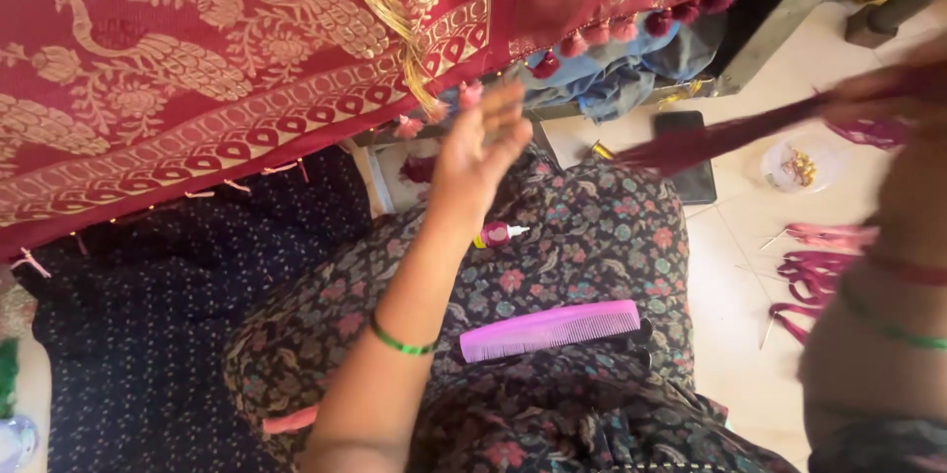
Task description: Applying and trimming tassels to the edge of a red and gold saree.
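Tassel threads (720, 138), maroon and blurred, stretch from the right hand (888, 88) at the upper right edge down-left toward the sari (197, 69). Right hand is clenched on the threads, blurred by motion. Left hand (478, 152) is raised with fingers spread, released, holding nothing, just below the sari's tasselled edge. Sari is red with gold bird pattern and hangs across the upper left; a gold thread bundle (390, 14) lies over it. Pink comb (550, 329) rests on the lap, near a small glue bottle (496, 233). Floor (730, 276) carries a dark phone (691, 162), a clear dish (797, 165), and loose pink thread loops (814, 271) at right.
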